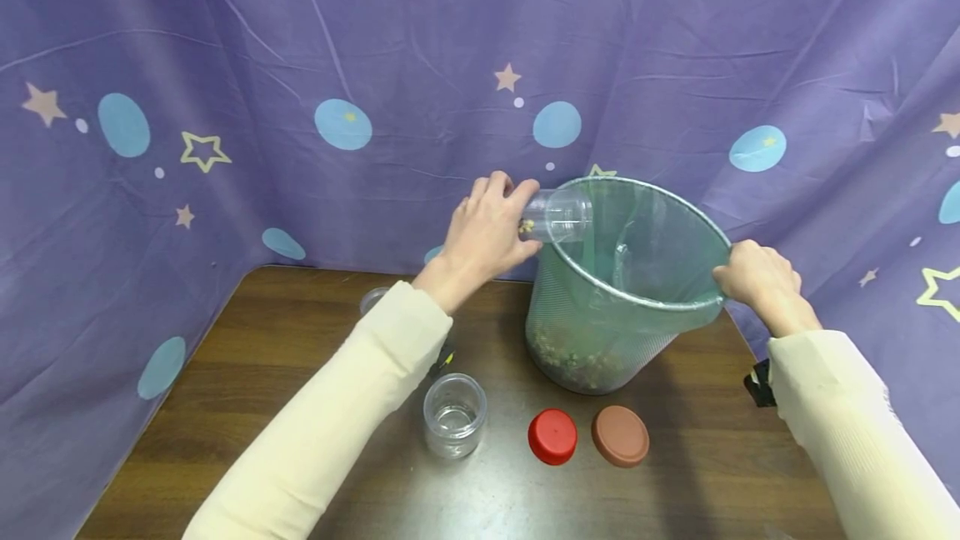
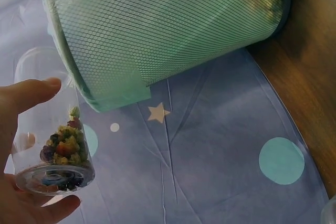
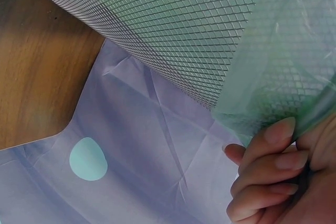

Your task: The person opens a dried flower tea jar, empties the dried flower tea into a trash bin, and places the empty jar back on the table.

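My left hand (image 1: 487, 227) grips a clear plastic jar (image 1: 558, 215), tipped on its side with its mouth over the left rim of a mesh wastebasket (image 1: 592, 332). Dried flower buds (image 2: 65, 148) lie in the jar near its base. A thin green bag (image 1: 660, 232) lines the basket and folds over its rim; a heap of dried bits (image 1: 573, 361) shows through the mesh at the bottom. On the basket's right side, my right hand (image 1: 761, 282) holds the rim and bag, fingers (image 3: 270, 169) curled around the edge.
An uncovered clear jar (image 1: 454, 417) stands on the wooden table (image 1: 300, 340) in front of the basket. A red lid (image 1: 552, 437) and a brownish-pink lid (image 1: 620, 436) lie to its right. Behind my left forearm, another clear rim (image 1: 372, 300) is partly hidden. A purple curtain (image 1: 450, 40) hangs behind.
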Demonstrator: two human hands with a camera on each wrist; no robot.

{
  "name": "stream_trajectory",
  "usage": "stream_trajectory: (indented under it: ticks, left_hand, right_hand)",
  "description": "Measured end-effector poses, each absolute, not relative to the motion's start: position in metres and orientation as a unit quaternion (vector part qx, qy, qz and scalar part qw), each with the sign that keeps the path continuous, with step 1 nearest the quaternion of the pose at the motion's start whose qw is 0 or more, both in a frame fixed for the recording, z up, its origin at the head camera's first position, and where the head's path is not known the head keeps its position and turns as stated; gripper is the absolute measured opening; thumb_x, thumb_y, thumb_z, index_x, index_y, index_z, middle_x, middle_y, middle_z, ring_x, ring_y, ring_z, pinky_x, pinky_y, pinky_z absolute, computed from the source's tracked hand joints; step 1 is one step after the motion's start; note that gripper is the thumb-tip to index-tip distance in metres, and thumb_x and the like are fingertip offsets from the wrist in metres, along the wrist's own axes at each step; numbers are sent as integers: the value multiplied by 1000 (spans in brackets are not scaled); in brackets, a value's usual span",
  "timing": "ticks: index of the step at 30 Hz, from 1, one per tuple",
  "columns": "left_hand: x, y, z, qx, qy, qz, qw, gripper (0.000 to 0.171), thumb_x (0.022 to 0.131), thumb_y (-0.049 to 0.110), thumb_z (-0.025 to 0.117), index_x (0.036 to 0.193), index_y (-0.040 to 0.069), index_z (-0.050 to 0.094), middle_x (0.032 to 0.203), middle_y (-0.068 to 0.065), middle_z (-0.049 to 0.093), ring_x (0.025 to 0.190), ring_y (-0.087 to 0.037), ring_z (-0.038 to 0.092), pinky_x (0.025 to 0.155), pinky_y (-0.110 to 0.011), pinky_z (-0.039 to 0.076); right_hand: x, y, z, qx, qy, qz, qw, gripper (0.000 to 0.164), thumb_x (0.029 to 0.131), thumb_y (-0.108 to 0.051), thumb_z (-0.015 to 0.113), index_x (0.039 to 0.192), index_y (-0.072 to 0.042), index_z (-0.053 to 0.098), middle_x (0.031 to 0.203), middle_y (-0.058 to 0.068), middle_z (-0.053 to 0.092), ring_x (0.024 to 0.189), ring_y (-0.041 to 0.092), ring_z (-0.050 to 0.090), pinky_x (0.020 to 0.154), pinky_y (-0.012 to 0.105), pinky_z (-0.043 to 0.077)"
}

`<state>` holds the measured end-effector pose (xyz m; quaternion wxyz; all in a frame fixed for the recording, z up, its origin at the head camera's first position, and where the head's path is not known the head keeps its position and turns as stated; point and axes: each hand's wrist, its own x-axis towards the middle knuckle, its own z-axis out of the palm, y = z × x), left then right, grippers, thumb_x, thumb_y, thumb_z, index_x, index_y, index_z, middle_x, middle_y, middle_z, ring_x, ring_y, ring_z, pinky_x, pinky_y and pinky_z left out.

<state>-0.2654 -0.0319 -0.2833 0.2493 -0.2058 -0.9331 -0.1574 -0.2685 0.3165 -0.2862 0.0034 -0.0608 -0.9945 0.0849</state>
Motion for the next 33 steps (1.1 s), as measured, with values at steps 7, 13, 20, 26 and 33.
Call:
stream_trajectory:
  ticks: [7, 13, 20, 26, 33]
  left_hand:
    - [-268, -32, -284, -240, -929, -119, 255, 67, 79, 32, 80, 135, 12, 50, 124, -18, 55, 119, -36, 54, 86, -44, 58]
    - [-267, -33, -283, -267, -920, -103, 267, 63, 77, 18, 75, 133, 10, 49, 127, -20, 52, 121, -37, 51, 80, -44, 60]
    - [-265, -33, -278, -285, -915, -56, 280, 67, 73, 8, 70, 137, 8, 49, 126, -24, 52, 117, -39, 53, 91, -44, 55]
    - [-265, -33, -273, -275, -922, -24, 273, 68, 74, 9, 70, 139, 11, 48, 124, -24, 51, 108, -37, 56, 80, -42, 57]
    - [-266, -32, -268, -278, -921, 7, 273, 65, 79, 9, 67, 140, 18, 47, 126, -18, 52, 110, -35, 56, 83, -43, 53]
  right_hand:
    - [-269, 317, -286, -63, -994, 86, 4, 21, 81, -18, 47, 80, 0, 56, 105, 39, 57, 93, 57, 56, 60, 55, 46]
    - [-270, 319, -286, -63, -994, 84, 2, 22, 81, -18, 46, 84, 1, 57, 107, 38, 57, 96, 58, 55, 60, 55, 46]
    - [-269, 318, -287, -63, -994, 85, 0, 23, 82, -19, 47, 86, 1, 57, 106, 37, 57, 96, 57, 55, 61, 54, 46]
    - [-270, 317, -287, -64, -994, 85, 4, 22, 81, -18, 47, 85, 0, 57, 106, 37, 57, 95, 57, 55, 61, 55, 45]
    - [-270, 317, -287, -67, -994, 83, 5, 23, 81, -19, 47, 85, 1, 58, 105, 37, 58, 94, 58, 56, 60, 55, 46]
